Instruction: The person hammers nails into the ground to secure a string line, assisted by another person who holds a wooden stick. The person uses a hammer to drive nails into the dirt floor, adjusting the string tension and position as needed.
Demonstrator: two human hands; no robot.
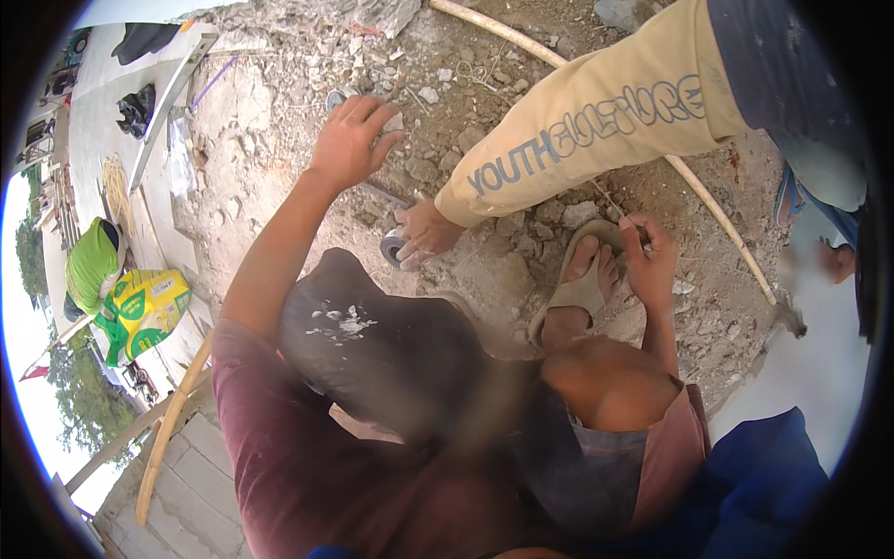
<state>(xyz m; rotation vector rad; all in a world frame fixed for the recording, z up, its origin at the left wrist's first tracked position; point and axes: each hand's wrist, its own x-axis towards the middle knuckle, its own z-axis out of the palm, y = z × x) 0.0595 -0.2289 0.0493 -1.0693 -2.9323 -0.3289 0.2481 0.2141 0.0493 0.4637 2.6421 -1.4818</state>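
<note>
My left hand [352, 144] reaches over the rubble, fingers bent and slightly apart, thumb held away from them. A small grey metal-looking end [335, 99] shows beside its knuckles; whether the hand touches it is unclear. My right hand [649, 261] is closed in a pinch beside a sandalled foot [585, 270], on what looks like a thin string [609, 199]. Between my hands, a co-worker's hand [426, 235] comes from a tan sleeve [587, 116]. It is at a dark round-ended object [393, 248], near a narrow flat bar [384, 194].
Broken rubble [251, 140] covers the ground. A long wooden pole [712, 210] passes beneath the co-worker's arm. At left are a metal beam [168, 107], a yellow-green sack [149, 307] and a curved wooden pole [168, 438]. Another person's hand [838, 261] shows at far right.
</note>
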